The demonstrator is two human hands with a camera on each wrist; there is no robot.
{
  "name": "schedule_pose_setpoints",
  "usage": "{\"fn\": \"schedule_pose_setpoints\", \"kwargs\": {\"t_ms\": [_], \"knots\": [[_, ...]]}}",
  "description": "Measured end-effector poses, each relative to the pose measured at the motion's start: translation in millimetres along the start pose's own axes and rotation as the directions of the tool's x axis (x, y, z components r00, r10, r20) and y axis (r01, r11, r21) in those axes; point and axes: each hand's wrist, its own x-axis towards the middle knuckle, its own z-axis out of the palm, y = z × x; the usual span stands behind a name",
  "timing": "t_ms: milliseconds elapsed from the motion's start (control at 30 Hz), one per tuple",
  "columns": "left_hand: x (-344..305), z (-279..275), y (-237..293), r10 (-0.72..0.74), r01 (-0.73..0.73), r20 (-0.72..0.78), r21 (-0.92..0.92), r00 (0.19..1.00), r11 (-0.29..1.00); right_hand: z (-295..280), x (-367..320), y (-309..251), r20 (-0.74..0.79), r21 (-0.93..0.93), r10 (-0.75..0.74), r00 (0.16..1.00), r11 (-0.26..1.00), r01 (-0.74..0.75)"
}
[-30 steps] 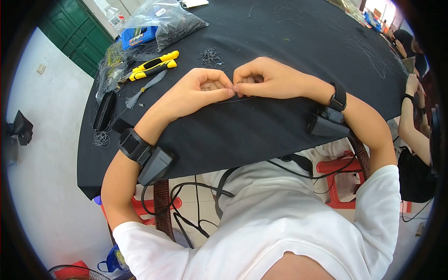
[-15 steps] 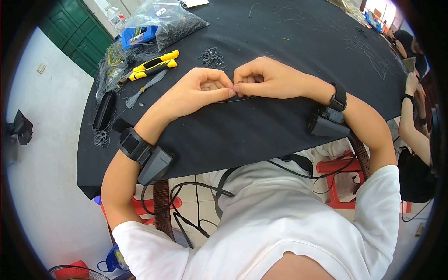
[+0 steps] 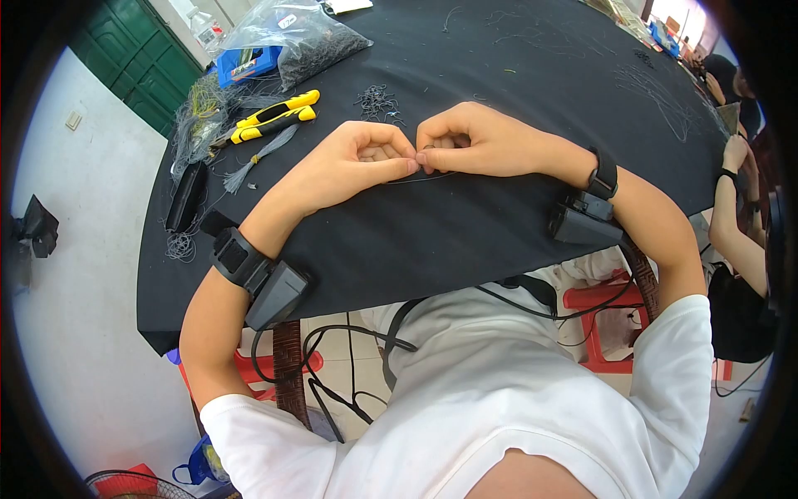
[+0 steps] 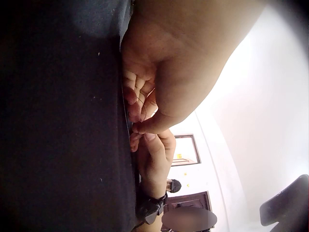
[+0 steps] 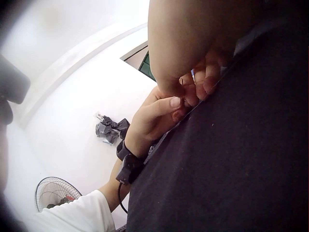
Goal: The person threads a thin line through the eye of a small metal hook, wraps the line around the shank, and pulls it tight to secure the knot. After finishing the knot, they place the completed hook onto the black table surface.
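My left hand (image 3: pixel 353 162) and right hand (image 3: pixel 478 143) meet at the fingertips, low over the black tablecloth. Between thumb and index finger, each pinches a thin grey line (image 3: pixel 431 178), which curves out just below the fingertips in the head view. The pinched spot itself is mostly covered by the fingers. Seen from the left wrist, the right thumb (image 4: pixel 150 137) presses close by the left fingertips. Just beyond the hands lies a small heap of dark, curly line pieces (image 3: pixel 378 103).
Left of my forearm lie yellow-and-black pliers (image 3: pixel 274 116), a tied grey line bundle (image 3: pixel 259 160) and a black case (image 3: pixel 186 198). Farther back are a clear bag of dark pieces (image 3: pixel 320 50) and a blue box (image 3: pixel 248 66). Another person's arm (image 3: pixel 738 241) reaches in at the right.
My two hands hold the same pinch in almost the same place. At the far right, the other person's hand has shifted slightly.
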Motion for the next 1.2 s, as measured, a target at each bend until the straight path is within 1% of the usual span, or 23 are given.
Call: {"fn": "schedule_pose_setpoints", "kwargs": {"t_ms": [133,233,333,433,533,733,833,933,1033,1200], "knots": [[1.2,2.1,-2.9,0.052,-0.052,-0.039,0.005,0.998,0.999,0.2,0.1,0.6,0.001,0.006,-0.006,1.000,1.000,0.006],[0.1,0.0,0.4,-0.007,0.007,-0.001,0.005,1.000,1.000,0.3,-0.1,0.2,0.001,0.013,-0.004,1.000,1.000,0.004],[1.0,2.3,-2.2,0.048,-0.047,-0.042,0.006,0.998,0.999,0.5,0.1,1.8,0.000,0.018,-0.011,1.000,1.000,0.011],[0.4,3.5,-0.6,0.054,-0.054,-0.042,0.004,0.998,0.999,0.9,0.6,2.6,-0.006,0.004,-0.015,1.000,1.000,0.015],[-0.3,0.2,0.6,0.002,-0.002,-0.003,0.014,1.000,1.000,0.5,0.4,2.4,-0.001,0.003,-0.013,1.000,1.000,0.013],[-0.7,0.2,0.9,0.000,0.000,0.001,0.000,1.000,1.000,0.4,0.3,3.4,0.004,0.018,-0.019,1.000,1.000,0.019],[0.5,2.4,-2.0,0.045,-0.045,-0.038,-0.015,0.998,0.999,0.0,0.3,2.7,0.008,0.018,-0.016,1.000,1.000,0.016],[0.7,2.9,-1.9,0.053,-0.054,-0.038,-0.022,0.998,0.998,0.2,0.5,2.5,0.005,0.009,-0.022,1.000,1.000,0.022],[0.0,0.0,-0.8,-0.002,0.002,0.000,0.000,1.000,1.000,-0.2,-0.1,1.2,0.011,0.017,-0.015,1.000,1.000,0.015],[-0.3,0.1,0.1,0.018,-0.018,0.009,-0.012,1.000,1.000,0.4,-0.1,1.0,0.000,0.020,-0.007,1.000,1.000,0.007]]}}
